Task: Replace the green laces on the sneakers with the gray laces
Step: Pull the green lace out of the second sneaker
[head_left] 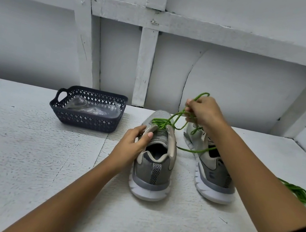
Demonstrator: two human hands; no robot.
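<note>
Green unlacing step, upright sneaker (151, 169).
Noting basket (85, 122) with clear bag (90, 106) well left of both grips. Clamping collar with left hand (132, 145); pinching green lace (162, 122) loops in right hand (203, 112), above eyelets. Next, judged: pull remaining crossings free, shoe kept pinned.

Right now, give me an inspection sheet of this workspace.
Surface: white textured table.
Job's things: left sneaker upright, heel towards the camera, green lace partly pulled out; right sneaker beside it; second lace, green, loose on the table at right.
Clutter: dark basket holding a clear packet, contents unclear.
Hands: left hand grips the left sneaker's top; right hand pinches the green lace, raised.
Cables: nothing seen.
Surroundings: white wall with battens.
</note>
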